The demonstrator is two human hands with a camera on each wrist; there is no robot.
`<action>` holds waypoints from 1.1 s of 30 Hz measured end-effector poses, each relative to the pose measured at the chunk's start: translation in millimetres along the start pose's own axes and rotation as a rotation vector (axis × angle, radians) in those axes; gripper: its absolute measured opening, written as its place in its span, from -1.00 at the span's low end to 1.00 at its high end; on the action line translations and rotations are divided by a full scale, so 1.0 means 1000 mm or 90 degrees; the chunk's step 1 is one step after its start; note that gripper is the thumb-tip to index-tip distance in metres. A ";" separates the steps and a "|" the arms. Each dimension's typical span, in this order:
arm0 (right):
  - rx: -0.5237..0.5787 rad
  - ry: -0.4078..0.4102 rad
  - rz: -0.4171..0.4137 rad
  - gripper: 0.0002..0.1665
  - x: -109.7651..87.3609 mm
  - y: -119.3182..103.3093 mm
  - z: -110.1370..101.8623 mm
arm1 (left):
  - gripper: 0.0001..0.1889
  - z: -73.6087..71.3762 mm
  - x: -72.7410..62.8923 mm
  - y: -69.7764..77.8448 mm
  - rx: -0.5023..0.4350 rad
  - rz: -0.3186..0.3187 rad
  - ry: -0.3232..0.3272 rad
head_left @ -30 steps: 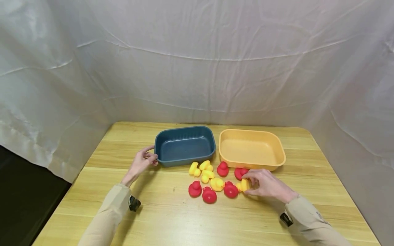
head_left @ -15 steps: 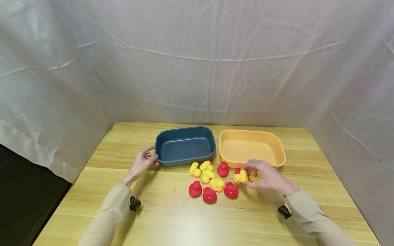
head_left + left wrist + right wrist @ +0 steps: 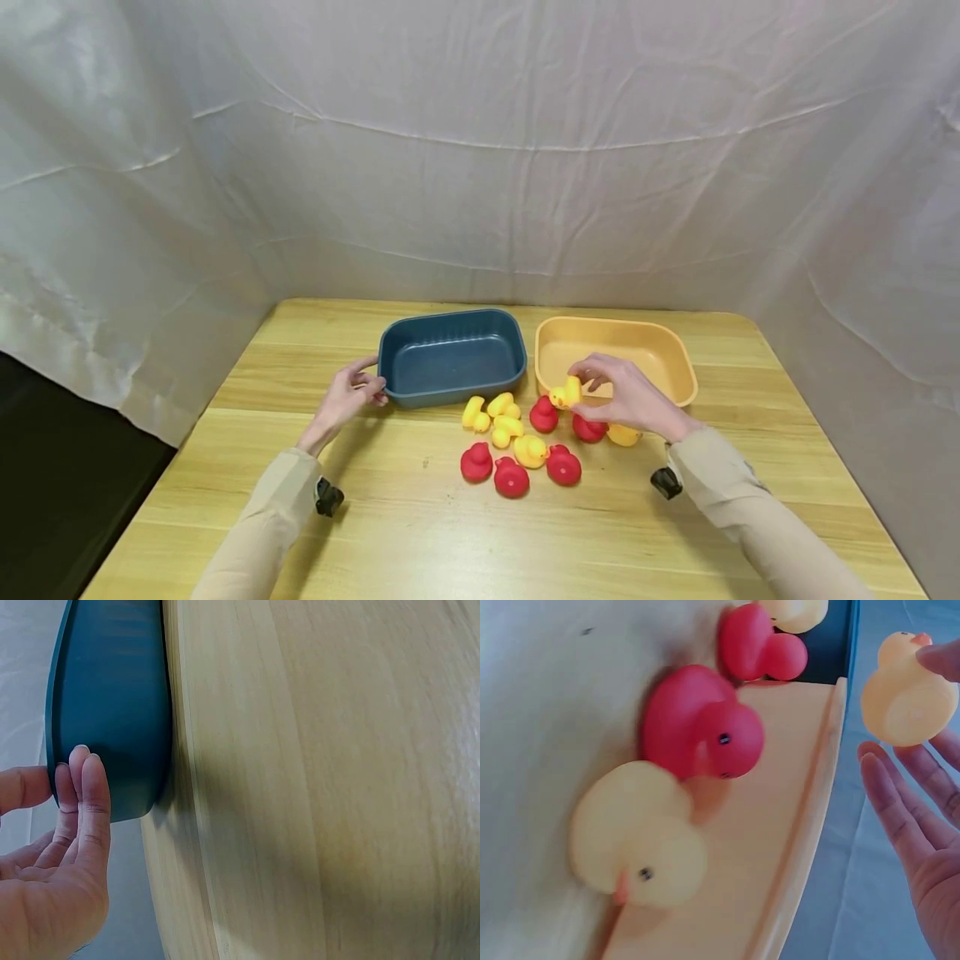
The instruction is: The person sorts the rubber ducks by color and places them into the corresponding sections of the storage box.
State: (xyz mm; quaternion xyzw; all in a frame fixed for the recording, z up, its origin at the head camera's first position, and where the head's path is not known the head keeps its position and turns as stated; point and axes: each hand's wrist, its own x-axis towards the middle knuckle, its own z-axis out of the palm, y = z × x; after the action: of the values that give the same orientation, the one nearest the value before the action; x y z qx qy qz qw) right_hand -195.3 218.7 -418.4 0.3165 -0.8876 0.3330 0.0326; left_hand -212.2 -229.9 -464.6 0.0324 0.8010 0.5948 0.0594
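My left hand (image 3: pixel 348 396) holds the left end of a dark blue bin (image 3: pixel 447 395); in the left wrist view its fingertips (image 3: pixel 91 776) lie against the outer wall, just under the rim. My right hand (image 3: pixel 626 392) pinches a yellow rubber duck (image 3: pixel 566 392) between thumb and fingers, raised by the front rim of the orange bin (image 3: pixel 678 367). The right wrist view shows this held duck (image 3: pixel 907 701) with its flat base turned to the camera. Below that hand lie a red duck (image 3: pixel 589 429) and another yellow duck (image 3: pixel 623 435).
Several yellow ducks (image 3: pixel 507 429) sit close together in front of the blue bin. Red ducks (image 3: pixel 512 477) lie nearer to me, and one more red duck (image 3: pixel 543 414) stands between the bins. A pale curtain (image 3: pixel 480 167) rises behind the wooden table (image 3: pixel 420 533).
My right hand has lifted the yellow duck from the table and carried it away from me and leftward, up to the orange bin's front rim. The left hand has stayed on the blue bin.
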 end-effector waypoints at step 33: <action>0.042 -0.019 0.029 -0.46 0.099 -0.041 0.028 | -0.40 -0.002 0.003 -0.003 -0.008 0.012 0.000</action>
State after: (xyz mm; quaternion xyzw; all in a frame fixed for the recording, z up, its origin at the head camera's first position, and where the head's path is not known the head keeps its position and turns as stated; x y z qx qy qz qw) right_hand -246.0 124.4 -390.2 0.3024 -0.8834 0.3579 0.0011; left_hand -215.7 -232.6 -467.5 0.0391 0.7967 0.6006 0.0540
